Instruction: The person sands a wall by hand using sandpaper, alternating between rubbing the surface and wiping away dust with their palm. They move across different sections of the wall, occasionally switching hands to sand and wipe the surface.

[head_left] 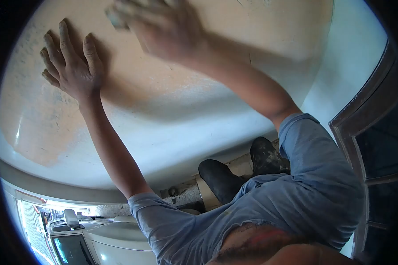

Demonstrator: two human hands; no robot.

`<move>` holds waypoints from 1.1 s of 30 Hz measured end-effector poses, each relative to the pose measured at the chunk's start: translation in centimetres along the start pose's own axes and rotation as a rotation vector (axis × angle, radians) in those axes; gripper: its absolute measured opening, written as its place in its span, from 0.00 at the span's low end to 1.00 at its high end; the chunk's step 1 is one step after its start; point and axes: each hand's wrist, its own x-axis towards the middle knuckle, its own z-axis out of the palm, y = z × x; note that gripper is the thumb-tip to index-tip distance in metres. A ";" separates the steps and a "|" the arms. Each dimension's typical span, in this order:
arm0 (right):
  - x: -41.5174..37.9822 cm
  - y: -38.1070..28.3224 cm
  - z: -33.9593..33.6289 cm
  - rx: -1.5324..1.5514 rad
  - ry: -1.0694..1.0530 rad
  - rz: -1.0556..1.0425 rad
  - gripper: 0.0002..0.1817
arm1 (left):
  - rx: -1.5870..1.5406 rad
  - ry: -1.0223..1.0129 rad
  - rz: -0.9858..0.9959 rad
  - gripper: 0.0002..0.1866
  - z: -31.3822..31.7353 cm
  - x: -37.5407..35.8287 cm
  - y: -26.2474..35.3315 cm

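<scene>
Two bare hands are at work on a broad pale surface (163, 130) that rises in front of the person and carries a large peach-coloured patch (137, 73), scuffed and mottled with grey. The left hand (75, 73) is spread open on this patch, its fingers parted and the thumb held away from them; the fingers are coated with pale dust, and nothing is in its grasp. Well apart from it, the right hand (163, 33) is over the same patch, nearer the top edge of the view. It is blurred, with the fingers partly bent; a small greyish shape shows at their ends, but I cannot tell whether it is something held or how tightly the fingers close. Below the surface are two dark boots (221, 179), one spotted with pale marks. A pale vehicle (119, 234) stands at lower left, and a brown-framed window (371, 128) is at right.
</scene>
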 end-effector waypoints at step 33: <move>-7.4 21.0 -18.5 -0.529 -0.066 0.270 0.14 | 0.062 0.008 -0.066 0.32 1.2 -1.9 -2.5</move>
